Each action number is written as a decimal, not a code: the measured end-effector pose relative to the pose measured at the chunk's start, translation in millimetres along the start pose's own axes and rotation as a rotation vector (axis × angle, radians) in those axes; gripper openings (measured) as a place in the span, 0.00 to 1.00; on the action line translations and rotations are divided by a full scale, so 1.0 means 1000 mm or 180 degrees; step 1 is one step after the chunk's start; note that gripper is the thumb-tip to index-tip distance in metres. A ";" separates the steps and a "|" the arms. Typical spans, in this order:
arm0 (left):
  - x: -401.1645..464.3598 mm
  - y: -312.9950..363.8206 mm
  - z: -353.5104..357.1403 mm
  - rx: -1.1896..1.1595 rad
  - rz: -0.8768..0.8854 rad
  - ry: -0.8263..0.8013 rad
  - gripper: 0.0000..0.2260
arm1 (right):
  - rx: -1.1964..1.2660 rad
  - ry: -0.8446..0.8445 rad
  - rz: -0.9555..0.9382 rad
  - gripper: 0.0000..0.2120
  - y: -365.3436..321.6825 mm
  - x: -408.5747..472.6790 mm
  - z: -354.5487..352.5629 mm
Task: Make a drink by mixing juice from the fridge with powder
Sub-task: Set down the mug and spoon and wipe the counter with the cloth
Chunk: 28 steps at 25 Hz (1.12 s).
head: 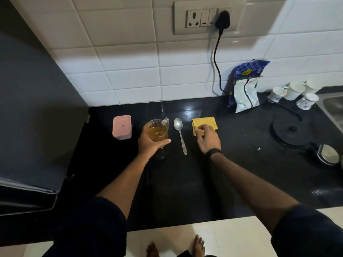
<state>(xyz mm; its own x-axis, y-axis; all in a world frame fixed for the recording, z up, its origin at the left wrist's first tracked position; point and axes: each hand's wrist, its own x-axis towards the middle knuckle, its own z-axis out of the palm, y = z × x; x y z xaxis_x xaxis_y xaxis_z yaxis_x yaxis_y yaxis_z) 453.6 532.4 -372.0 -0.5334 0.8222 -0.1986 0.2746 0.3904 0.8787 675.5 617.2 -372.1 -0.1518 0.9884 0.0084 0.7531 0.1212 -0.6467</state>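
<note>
We hold the glass jug (157,131) of amber juice in our left hand (150,146), the fingers wrapped round it, standing on or just above the black counter (213,182); which, we cannot tell. Our right hand (208,139) pinches the yellow packet (204,123) lying flat on the counter, probably the powder. The spoon (179,133) lies between jug and packet, untouched. We judge that the juice step is finished and the powder step begins. Next we must lift the packet, open it and tip it over the jug, keeping the jug steady, then stir.
</note>
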 end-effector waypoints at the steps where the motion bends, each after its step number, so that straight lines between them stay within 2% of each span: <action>1: -0.001 -0.003 0.000 -0.0022 -0.0052 -0.0074 0.53 | -0.0208 -0.0077 -0.0087 0.17 0.004 0.012 -0.002; 3: -0.008 -0.009 -0.001 0.0064 -0.0171 -0.0155 0.60 | -0.0618 -0.0355 -0.0286 0.25 0.013 0.034 -0.001; 4: -0.013 -0.015 -0.001 0.0136 -0.0125 -0.0221 0.60 | -0.0792 -0.0505 -0.0361 0.29 0.016 0.043 0.000; 7: -0.033 -0.034 -0.004 0.0574 0.0087 -0.0429 0.53 | -0.1230 -0.0956 -0.0376 0.38 0.024 0.062 0.005; 9: -0.046 -0.043 -0.007 0.1073 -0.0123 -0.0529 0.46 | -0.1369 -0.1211 -0.0334 0.41 0.029 0.069 0.012; 12: -0.063 -0.059 -0.016 0.1582 -0.0196 -0.0682 0.33 | -0.1568 -0.1326 -0.0372 0.39 0.038 0.073 0.029; 15: -0.077 -0.075 -0.027 0.1947 0.0196 -0.0801 0.28 | -0.1570 -0.1001 -0.0626 0.26 0.047 0.069 0.033; 16: -0.078 -0.079 -0.031 0.2028 0.0252 -0.0839 0.27 | -0.1442 -0.0895 -0.0734 0.25 0.050 0.064 0.030; 20: -0.075 -0.086 -0.038 0.2305 0.0507 -0.0927 0.26 | -0.0361 -0.0415 -0.0696 0.29 0.053 0.010 0.008; 22: -0.073 -0.092 -0.041 0.2464 0.0689 -0.0912 0.25 | -0.0118 -0.0260 -0.0657 0.31 0.050 -0.033 0.006; 28: -0.073 -0.116 -0.063 0.2975 0.1090 -0.0944 0.24 | -0.0422 -0.0746 -0.0650 0.31 0.024 -0.168 0.030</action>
<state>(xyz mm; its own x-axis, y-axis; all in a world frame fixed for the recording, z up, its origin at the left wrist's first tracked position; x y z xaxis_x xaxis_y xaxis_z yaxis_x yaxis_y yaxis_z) 410.4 401.6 -431.9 -0.1265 0.9691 -0.2118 0.9527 0.1782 0.2463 699.6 451.0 -412.2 -0.4397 0.8963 -0.0578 0.7662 0.3407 -0.5448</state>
